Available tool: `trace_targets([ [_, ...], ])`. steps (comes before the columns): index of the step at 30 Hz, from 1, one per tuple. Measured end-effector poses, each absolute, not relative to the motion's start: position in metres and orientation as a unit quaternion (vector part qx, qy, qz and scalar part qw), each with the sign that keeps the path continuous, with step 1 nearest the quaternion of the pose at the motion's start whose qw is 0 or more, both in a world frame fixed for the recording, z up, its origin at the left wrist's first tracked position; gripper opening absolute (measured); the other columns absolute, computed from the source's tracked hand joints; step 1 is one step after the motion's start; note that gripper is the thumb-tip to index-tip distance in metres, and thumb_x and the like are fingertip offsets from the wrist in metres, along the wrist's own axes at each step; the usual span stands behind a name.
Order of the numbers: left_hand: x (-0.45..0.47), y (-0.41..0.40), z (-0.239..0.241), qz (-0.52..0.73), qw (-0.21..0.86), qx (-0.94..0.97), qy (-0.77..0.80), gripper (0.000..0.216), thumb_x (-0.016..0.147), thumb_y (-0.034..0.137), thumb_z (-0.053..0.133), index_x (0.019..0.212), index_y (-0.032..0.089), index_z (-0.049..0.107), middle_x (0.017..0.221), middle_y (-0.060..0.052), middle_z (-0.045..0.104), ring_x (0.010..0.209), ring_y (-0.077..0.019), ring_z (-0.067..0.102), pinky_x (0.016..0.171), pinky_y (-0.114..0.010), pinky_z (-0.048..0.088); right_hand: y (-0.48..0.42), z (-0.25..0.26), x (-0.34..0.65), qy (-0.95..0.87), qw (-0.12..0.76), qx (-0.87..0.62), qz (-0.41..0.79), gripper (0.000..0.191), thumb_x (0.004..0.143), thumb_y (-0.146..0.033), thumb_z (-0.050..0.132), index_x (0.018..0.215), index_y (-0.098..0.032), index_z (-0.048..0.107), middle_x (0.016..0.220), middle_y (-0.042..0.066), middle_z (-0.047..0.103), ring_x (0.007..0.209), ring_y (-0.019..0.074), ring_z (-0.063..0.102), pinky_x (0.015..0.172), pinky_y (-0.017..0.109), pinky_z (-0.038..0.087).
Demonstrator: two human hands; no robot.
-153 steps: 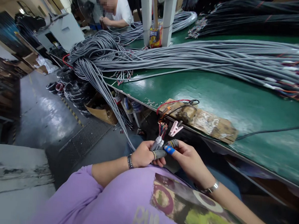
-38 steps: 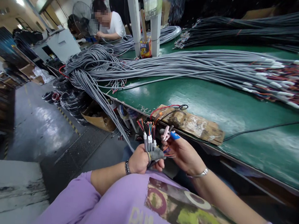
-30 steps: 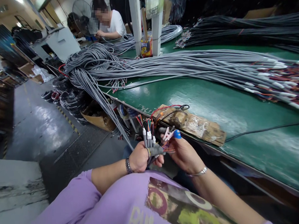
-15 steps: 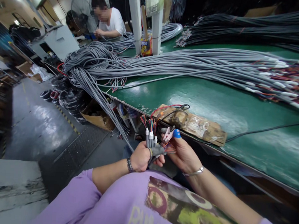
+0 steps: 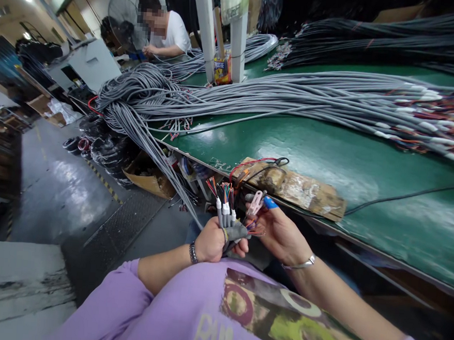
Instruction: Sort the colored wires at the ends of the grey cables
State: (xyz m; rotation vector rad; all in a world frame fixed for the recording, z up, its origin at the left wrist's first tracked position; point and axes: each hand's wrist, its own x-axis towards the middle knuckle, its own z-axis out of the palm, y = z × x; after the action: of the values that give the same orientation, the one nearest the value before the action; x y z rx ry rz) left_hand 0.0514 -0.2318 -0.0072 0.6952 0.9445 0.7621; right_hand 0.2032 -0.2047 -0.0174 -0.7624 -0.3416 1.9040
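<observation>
My left hand is closed round a bunch of grey cables whose white-sleeved ends and coloured wires stick up from the fist. A grey finger cot covers its thumb. My right hand, with a blue cot on the forefinger, pinches a pink alligator clip just right of the wire ends. Some thin coloured wires lie between the two hands. Both hands hover below the near edge of the green table.
A taped cardboard pad with red and black leads sits at the table edge. Long grey cable bundles cross the table and spill off its left end. White posts stand behind them. Another person works far left.
Since five seconds ago the cable ends were turned upright in my left hand and my right hand took up the pink clip. In the last second the hands barely shift.
</observation>
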Motion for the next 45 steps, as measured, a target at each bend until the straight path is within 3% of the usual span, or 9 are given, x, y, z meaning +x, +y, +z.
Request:
trace_targets([
  [4,0.052,-0.235,-0.002,0.368,0.755,0.320,0.440,0.050,0.054,0.051,0.084,0.066,0.010,0.058,0.054,-0.005,0.060,0.041,-0.0115,0.054,0.041,-0.020,0.043,-0.206,-0.023,0.205,-0.168,0.530,-0.351,0.754,0.034,0.070,-0.050,0.079,0.083,-0.020,0.070,0.074,0.001,0.063,0.064,0.0127,0.052,0.057,0.025,0.046],
  [8,0.056,-0.234,0.000,0.390,0.743,0.303,0.452,0.049,0.055,0.049,0.084,0.068,0.010,0.059,0.056,-0.004,0.061,0.041,-0.0113,0.055,0.042,-0.020,0.043,-0.208,-0.035,0.204,-0.260,0.590,-0.425,0.635,0.044,0.066,-0.063,0.076,0.071,-0.020,0.069,0.068,0.002,0.060,0.063,0.0126,0.049,0.058,0.024,0.043],
  [12,0.061,-0.233,-0.001,0.395,0.736,0.304,0.457,0.051,0.053,0.050,0.085,0.067,0.009,0.059,0.056,-0.005,0.061,0.042,-0.0115,0.055,0.041,-0.020,0.042,-0.205,-0.037,0.203,-0.229,0.554,-0.372,0.709,0.051,0.060,-0.068,0.077,0.078,-0.021,0.072,0.073,0.003,0.063,0.066,0.0145,0.053,0.061,0.027,0.046],
  [16,0.064,-0.232,-0.003,0.398,0.728,0.314,0.462,0.051,0.053,0.052,0.084,0.065,0.009,0.059,0.055,-0.006,0.061,0.042,-0.0112,0.054,0.041,-0.021,0.040,-0.200,-0.032,0.202,-0.194,0.498,-0.305,0.788,0.051,0.057,-0.067,0.080,0.078,-0.020,0.073,0.067,0.002,0.063,0.058,0.0166,0.055,0.061,0.034,0.050],
  [20,0.064,-0.231,-0.004,0.392,0.721,0.320,0.474,0.050,0.054,0.053,0.082,0.061,0.009,0.058,0.054,-0.006,0.060,0.042,-0.0112,0.053,0.042,-0.021,0.039,-0.198,-0.032,0.201,-0.165,0.523,-0.310,0.777,0.045,0.054,-0.056,0.087,0.081,-0.022,0.073,0.068,0.000,0.066,0.058,0.0138,0.055,0.060,0.029,0.050],
  [26,0.064,-0.231,-0.004,0.376,0.722,0.316,0.487,0.047,0.053,0.050,0.080,0.064,0.010,0.059,0.055,-0.007,0.061,0.041,-0.0119,0.053,0.041,-0.021,0.037,-0.197,-0.034,0.199,-0.145,0.546,-0.318,0.761,0.034,0.062,-0.048,0.085,0.079,-0.023,0.070,0.074,-0.001,0.066,0.061,0.0129,0.054,0.062,0.027,0.049],
  [32,0.063,-0.232,-0.004,0.386,0.723,0.313,0.479,0.048,0.052,0.049,0.081,0.065,0.010,0.058,0.054,-0.006,0.060,0.040,-0.0124,0.053,0.041,-0.021,0.038,-0.201,-0.030,0.197,-0.132,0.532,-0.324,0.771,0.047,0.054,-0.055,0.087,0.085,-0.022,0.071,0.074,0.000,0.065,0.064,0.0150,0.055,0.063,0.029,0.050],
  [40,0.058,-0.237,-0.002,0.390,0.720,0.319,0.478,0.053,0.052,0.054,0.083,0.064,0.009,0.058,0.055,-0.006,0.061,0.041,-0.0116,0.054,0.041,-0.021,0.039,-0.203,-0.031,0.203,-0.142,0.535,-0.312,0.773,0.036,0.070,-0.057,0.077,0.081,-0.023,0.069,0.084,0.001,0.068,0.070,0.0129,0.057,0.061,0.025,0.049],
  [45,0.057,-0.236,-0.003,0.395,0.717,0.320,0.478,0.053,0.053,0.056,0.082,0.064,0.009,0.059,0.056,-0.006,0.060,0.042,-0.0120,0.055,0.042,-0.022,0.040,-0.205,-0.028,0.209,-0.175,0.525,-0.314,0.771,0.037,0.069,-0.056,0.078,0.087,-0.024,0.071,0.084,0.001,0.068,0.071,0.0125,0.057,0.062,0.023,0.050],
])
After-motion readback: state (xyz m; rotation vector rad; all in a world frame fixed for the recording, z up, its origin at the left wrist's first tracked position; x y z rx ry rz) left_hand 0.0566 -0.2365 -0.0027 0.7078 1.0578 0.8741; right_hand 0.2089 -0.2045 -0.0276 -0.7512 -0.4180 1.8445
